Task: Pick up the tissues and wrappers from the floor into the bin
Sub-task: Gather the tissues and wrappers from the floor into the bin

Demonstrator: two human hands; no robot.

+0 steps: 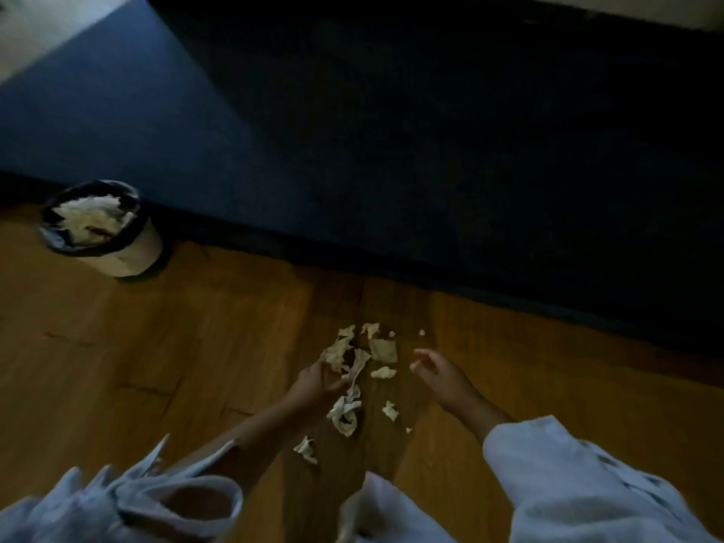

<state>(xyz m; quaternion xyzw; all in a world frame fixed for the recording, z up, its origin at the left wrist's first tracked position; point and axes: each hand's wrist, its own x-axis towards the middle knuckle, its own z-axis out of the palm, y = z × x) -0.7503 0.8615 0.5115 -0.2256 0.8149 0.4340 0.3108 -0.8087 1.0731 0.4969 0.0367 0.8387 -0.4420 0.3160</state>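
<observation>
Left hand [317,380] has a tissue strip [355,372] pinched, loose-fingered right hand [435,370] sits just right of the scraps [383,350], bin's [135,257] far left.

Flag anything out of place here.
Torn tissue scraps lie scattered across the wooden floor, apart from the bin, which looks heaped full. The left hand pinches one strip.

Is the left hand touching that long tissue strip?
Touching. The head view shows the left hand pinching the tissue strip, with its fingers curled round it and no gap.
</observation>
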